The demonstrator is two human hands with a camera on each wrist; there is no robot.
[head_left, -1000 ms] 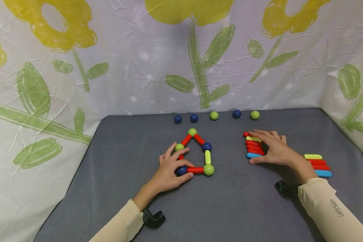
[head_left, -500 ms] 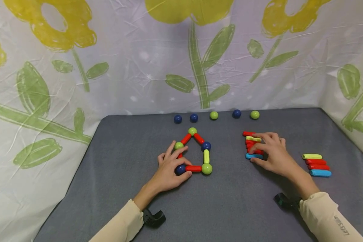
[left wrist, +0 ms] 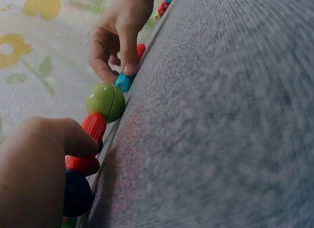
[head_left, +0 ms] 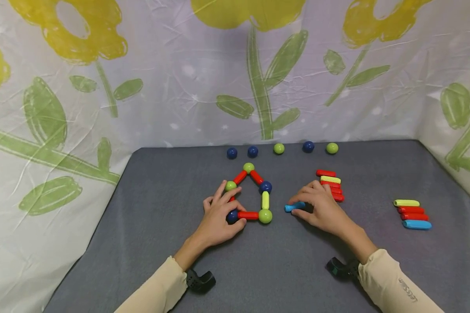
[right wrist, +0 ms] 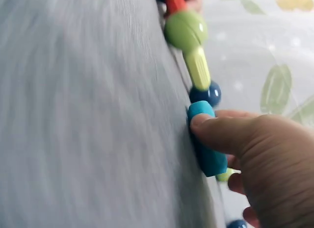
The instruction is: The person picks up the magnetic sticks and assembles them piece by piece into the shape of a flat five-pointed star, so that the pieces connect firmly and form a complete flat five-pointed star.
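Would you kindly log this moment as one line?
left hand: holds ball-and-rod frame | right hand: pinches blue rod, apart from frame

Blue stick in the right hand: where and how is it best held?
Probably its middle, pinched from above and the right: the blue stick is slim and straight, so a grip across its long sides leaves both ends free. The right hand has its thumb nearer one end.
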